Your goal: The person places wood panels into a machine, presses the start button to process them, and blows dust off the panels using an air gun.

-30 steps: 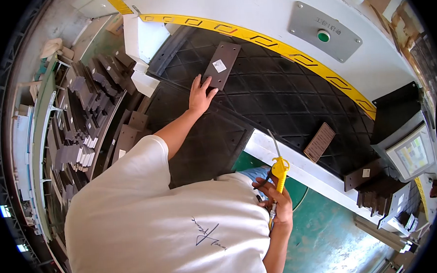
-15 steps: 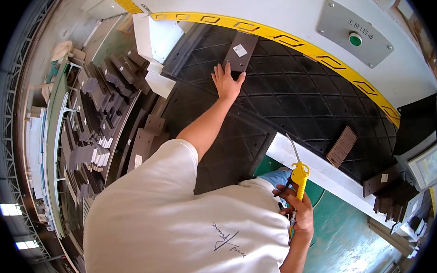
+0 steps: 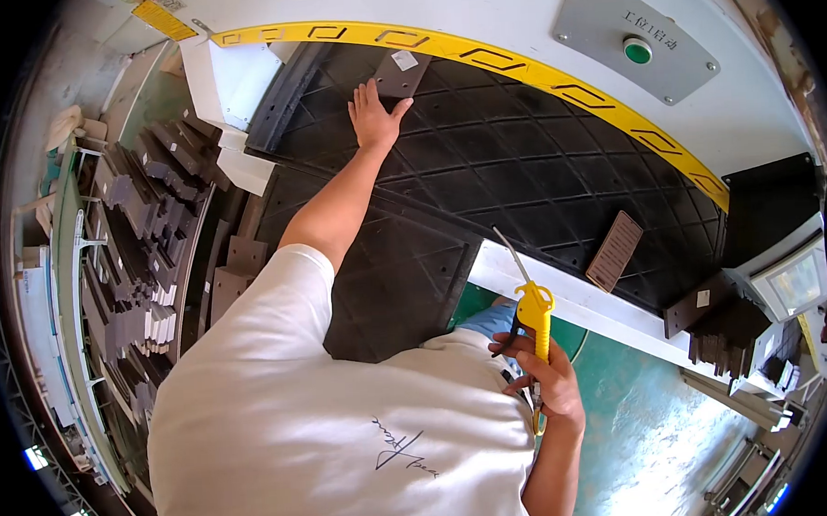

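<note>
While the left hand (image 3: 377, 121) is standing at its near end, dark plate (image 3: 396, 80): it is lying flat on the black gridded bed (image 3: 510, 148), toward the far left.
Plate's long axis: it is running away from the person and leaning slightly right; the far end is disappearing behind the yellow strip (image 3: 537, 75).
Plate's upper face: it is showing a white label (image 3: 405, 61) and, nearer the person, small holes.
Left fingers: they are spreading open, forefinger lying along the left edge, thumb standing off by the near right corner; whether they are pressing cannot be told.
Right hand (image 3: 558, 388): its fingers are curling closed around the handle of a yellow blow gun (image 3: 533, 301).
Blow gun's direction: its handle is standing nearly upright in view, and its thin nozzle is pointing away from the person, slanting left past the white beam (image 3: 577, 302).
Brown placard (image 3: 614, 249): it is lying on the bed well apart from the plate, its long axis slanting from near left to far right.
Green button (image 3: 638, 51): it is sitting on a grey panel (image 3: 597, 15) beyond the strip.
</note>
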A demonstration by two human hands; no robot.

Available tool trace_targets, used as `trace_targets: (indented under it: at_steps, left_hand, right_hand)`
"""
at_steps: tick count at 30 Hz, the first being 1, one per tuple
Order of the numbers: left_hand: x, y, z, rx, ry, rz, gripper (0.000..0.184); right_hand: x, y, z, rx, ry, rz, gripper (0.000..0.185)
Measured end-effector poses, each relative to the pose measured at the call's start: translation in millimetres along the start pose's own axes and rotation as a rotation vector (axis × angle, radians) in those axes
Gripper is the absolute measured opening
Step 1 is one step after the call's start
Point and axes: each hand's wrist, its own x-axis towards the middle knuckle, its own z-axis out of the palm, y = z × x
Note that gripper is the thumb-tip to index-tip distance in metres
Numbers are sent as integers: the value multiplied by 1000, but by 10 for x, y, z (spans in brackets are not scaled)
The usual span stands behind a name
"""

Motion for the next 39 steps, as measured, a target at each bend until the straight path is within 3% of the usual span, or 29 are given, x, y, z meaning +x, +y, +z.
trace_targets:
  at_steps: [13,17,19,27,35,39]
  left_hand:
    - [6,65,-91,-46,-21,-46,111]
    - [5,66,-117,-77,-23,-53,114]
    - [-6,44,-84,-73,-7,-51,115]
    - [-17,24,-49,-41,15,-45,115]
    - [-7,91,-109,-42,17,-65,111]
    - [4,89,-101,-64,76,-40,106]
  right_hand:
    - [24,-667,428,18,-72,-275,50]
    - [8,-845,679,60,79,-407,60]
    - [31,-895,802,19,178,-520,73]
    - [59,-1252,1176,37,325,-679,76]
    - [113,-1226,1088,123,194,-591,69]
    - [316,-791,883,94,42,-323,66]
